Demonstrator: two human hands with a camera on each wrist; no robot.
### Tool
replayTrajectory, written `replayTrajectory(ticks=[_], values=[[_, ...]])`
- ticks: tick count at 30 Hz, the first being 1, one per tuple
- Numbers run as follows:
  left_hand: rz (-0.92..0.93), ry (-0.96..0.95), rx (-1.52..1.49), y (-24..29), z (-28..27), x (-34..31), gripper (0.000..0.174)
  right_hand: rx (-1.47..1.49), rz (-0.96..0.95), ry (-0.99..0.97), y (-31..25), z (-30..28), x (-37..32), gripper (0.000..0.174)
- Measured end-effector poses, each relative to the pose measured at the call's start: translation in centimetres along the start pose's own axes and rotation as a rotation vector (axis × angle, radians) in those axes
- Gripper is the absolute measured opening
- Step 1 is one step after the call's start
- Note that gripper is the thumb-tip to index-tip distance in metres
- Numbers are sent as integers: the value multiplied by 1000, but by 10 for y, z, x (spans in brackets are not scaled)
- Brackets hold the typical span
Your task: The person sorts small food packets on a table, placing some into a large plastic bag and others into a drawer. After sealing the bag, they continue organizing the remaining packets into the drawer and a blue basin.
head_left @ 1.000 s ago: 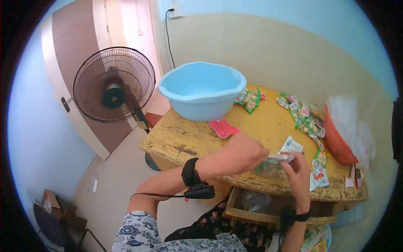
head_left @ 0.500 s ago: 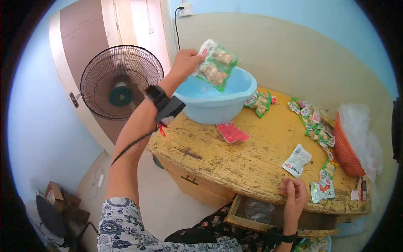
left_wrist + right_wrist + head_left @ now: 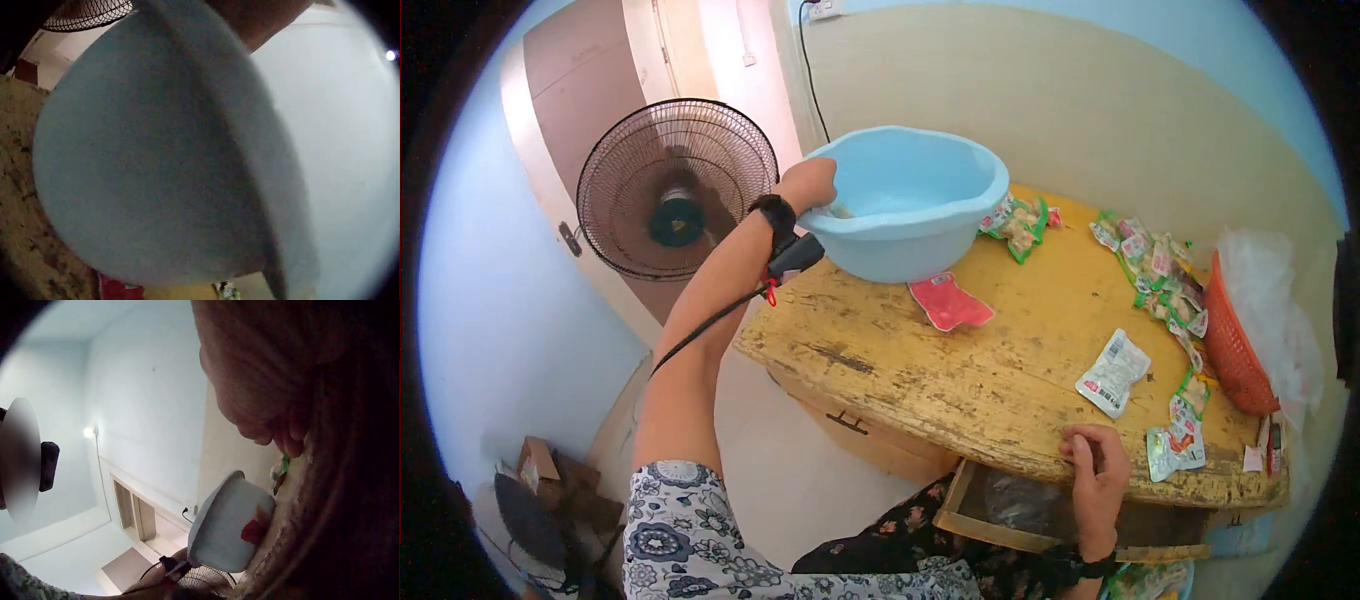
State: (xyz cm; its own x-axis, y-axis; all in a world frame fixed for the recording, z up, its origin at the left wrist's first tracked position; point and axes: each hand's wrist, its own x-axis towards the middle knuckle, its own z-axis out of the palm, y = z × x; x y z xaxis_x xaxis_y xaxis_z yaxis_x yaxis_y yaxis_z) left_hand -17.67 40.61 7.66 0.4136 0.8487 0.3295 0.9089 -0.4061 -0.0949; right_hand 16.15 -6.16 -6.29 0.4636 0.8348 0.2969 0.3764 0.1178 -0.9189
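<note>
At the near left rim of the light blue basin (image 3: 890, 250), my left hand (image 3: 810, 185) reaches down inside. Its fingers are hidden, and a pale greenish bit of the food packet (image 3: 841, 211) shows just below it; I cannot tell whether the fingers still grip it. The basin's wall (image 3: 137, 156) fills most of the left wrist view. My right hand (image 3: 1097, 485) rests at the table's front edge with loosely curled fingers and holds nothing. Nearest to it lie a silver-white packet (image 3: 1114, 373) and another printed packet (image 3: 1176, 448).
A red packet (image 3: 950, 302) lies in front of the basin on the worn yellow table (image 3: 870, 350). Green-edged packets (image 3: 1155, 260) are heaped beside a red basket (image 3: 1235, 345) with clear plastic bags. A drawer (image 3: 1000, 500) stands pulled out. A fan (image 3: 680, 190) is at left.
My left hand took the food packet from between both hands, raised it over the basin, then lowered into it. The right hand let go and settled at the table edge.
</note>
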Motion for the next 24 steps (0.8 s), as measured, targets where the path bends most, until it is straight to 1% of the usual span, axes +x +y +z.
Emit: replayTrajectory(ticks=[1, 4, 7, 8, 9, 10, 11, 12, 13, 14, 16, 19, 22, 24], values=[[37, 28, 65, 5, 1, -6, 32, -2, -9, 11, 1, 0, 0, 11], [-51, -158, 225, 31, -18, -10, 42, -47, -12, 13, 1, -2, 0, 11], [24, 199, 7, 25, -12, -13, 50, -51, -34, 20, 7, -1, -1, 11], [68, 343, -133, 15, -5, -3, 51, -46, -34, 38, 11, 0, -2, 11], [106, 469, -201, 20, -14, -5, 49, -74, -71, 20, 14, 0, -2, 11], [128, 607, -264, 35, -24, -8, 44, -102, -104, 10, 16, -1, 0, 12], [248, 658, -373, 44, -33, -5, 39, -134, -133, 4, 16, -3, 0, 13], [345, 678, -503, 71, -51, -19, 36, -147, -163, 15, 13, -3, 0, 13], [377, 746, -512, 101, -66, -29, 37, -165, -198, 22, 9, -3, 0, 14], [440, 774, -523, 131, -80, -42, 37, -167, -186, 27, 6, -6, -2, 14], [603, 754, -631, 179, -96, -61, 35, -151, -194, 9, 2, -6, -1, 14], [814, 701, -653, 246, -111, -85, 32, -174, -262, 28, 5, -5, -2, 12], [943, 632, -613, 306, -118, -96, 29, -157, -336, 54, 11, -4, -3, 11], [1009, 590, -712, 346, -120, -99, 26, -153, -368, 68, 16, -3, -4, 10]])
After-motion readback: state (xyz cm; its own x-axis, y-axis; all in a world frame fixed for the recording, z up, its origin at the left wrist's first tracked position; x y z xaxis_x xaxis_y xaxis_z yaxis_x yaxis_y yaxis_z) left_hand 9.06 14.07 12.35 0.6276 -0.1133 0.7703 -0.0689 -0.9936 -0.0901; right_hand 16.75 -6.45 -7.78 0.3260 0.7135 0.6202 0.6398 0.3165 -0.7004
